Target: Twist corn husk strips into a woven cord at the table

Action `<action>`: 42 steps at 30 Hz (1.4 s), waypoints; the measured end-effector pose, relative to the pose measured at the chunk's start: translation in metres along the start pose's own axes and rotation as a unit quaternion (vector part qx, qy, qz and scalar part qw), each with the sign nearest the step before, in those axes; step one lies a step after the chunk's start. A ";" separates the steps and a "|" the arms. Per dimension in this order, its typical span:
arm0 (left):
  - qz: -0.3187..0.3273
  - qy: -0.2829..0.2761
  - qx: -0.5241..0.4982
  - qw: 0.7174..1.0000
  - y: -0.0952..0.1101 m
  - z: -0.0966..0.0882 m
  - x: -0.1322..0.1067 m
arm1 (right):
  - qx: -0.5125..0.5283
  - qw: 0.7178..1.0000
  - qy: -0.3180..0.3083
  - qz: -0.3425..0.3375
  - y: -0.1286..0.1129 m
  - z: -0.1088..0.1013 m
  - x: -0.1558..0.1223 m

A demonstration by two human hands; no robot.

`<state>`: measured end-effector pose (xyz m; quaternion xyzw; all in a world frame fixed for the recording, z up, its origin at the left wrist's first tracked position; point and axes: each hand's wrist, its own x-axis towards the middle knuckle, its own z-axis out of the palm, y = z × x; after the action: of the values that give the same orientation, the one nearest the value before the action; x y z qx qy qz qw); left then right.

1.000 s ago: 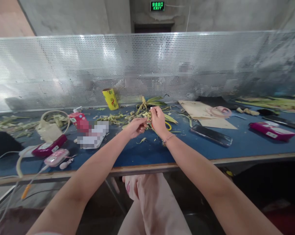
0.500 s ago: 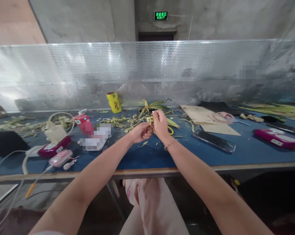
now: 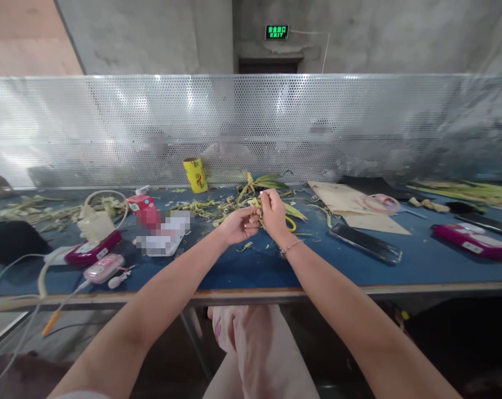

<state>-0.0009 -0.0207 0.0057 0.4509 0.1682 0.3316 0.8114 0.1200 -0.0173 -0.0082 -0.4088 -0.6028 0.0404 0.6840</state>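
My left hand [image 3: 240,225] is closed, its thumb and fingertips pinched beside my right hand. Closed as well, my right hand [image 3: 273,210] wears a bracelet at the wrist. Between their fingertips is a small pale green plant strip [image 3: 257,203], mostly hidden by the fingers. Just behind the hands lies a bunch of green leaves [image 3: 269,181] with a pale stem end. A yellow loop [image 3: 293,224] shows beside my right hand, partly covered by it. Plant scraps [image 3: 201,208] are strewn on the blue tabletop [image 3: 242,269] around the hands.
To the left stand a yellow roll [image 3: 196,174], a red carton [image 3: 142,206], a white tray [image 3: 163,244] and a pink device [image 3: 104,268] with cables. On the right are a black phone [image 3: 365,243], brown paper [image 3: 334,197] and a magenta box [image 3: 471,240]. Perforated metal [image 3: 251,105] closes the back.
The hands stay together in nearly the same place, with only slight finger movement at the plant strip. The whole view has shifted slightly.
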 end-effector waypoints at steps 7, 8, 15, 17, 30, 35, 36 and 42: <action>0.069 0.043 0.063 0.995 -0.003 0.002 0.002 | 0.003 1.000 0.008 -0.011 0.000 -0.001 0.001; 0.086 0.062 0.090 0.990 -0.004 0.002 0.003 | 0.003 1.000 0.010 -0.011 0.000 -0.001 0.001; 0.232 0.186 0.352 0.888 -0.010 -0.001 0.007 | 0.002 1.000 0.011 -0.009 0.003 0.001 0.001; 0.277 0.219 0.460 0.815 -0.011 -0.001 0.006 | 0.002 1.000 0.006 -0.011 0.003 0.001 0.001; 0.303 0.267 0.582 0.706 -0.013 0.001 0.005 | 0.014 1.000 0.025 -0.008 0.004 0.002 0.001; 0.230 0.261 0.269 0.898 -0.011 -0.008 0.016 | 0.016 1.000 0.008 -0.002 0.007 0.004 0.001; 0.222 0.260 0.236 0.909 -0.011 -0.010 0.018 | 0.012 1.000 0.001 -0.004 0.007 0.004 0.000; 0.248 0.275 0.210 0.905 -0.013 -0.007 0.021 | 0.001 0.999 -0.040 -0.002 0.002 0.007 -0.006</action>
<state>0.0157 -0.0069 -0.0085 0.5290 0.3332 0.5903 0.5105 0.1133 -0.0160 -0.0143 -0.4050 -0.6307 0.0559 0.6596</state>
